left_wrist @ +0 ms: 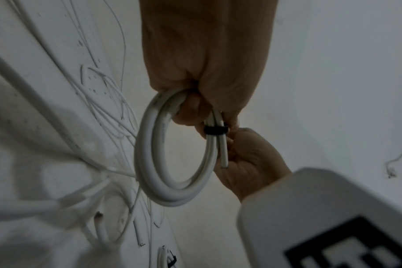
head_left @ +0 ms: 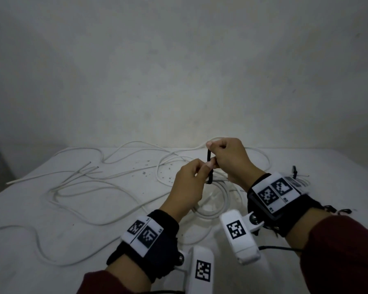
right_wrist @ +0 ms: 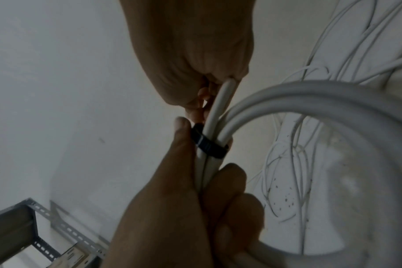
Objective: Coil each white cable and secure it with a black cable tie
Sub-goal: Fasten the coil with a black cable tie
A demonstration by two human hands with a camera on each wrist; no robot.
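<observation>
Fingers (head_left: 208, 164) over black tie (head_left: 208, 154), buckle hidden

Smooth, matt white plastic-sheathed coil (left_wrist: 149, 163); black plastic cable tie (right_wrist: 210, 145), slightly glossy; speckled matt white table (head_left: 51, 209); perforated grey metal angle (right_wrist: 64, 230).

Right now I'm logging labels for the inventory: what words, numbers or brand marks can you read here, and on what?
No text is legible.
wrist bands: square code markers; tiny characters beside them too small.
coiled white cable: faint jacket print, blurred.
</observation>
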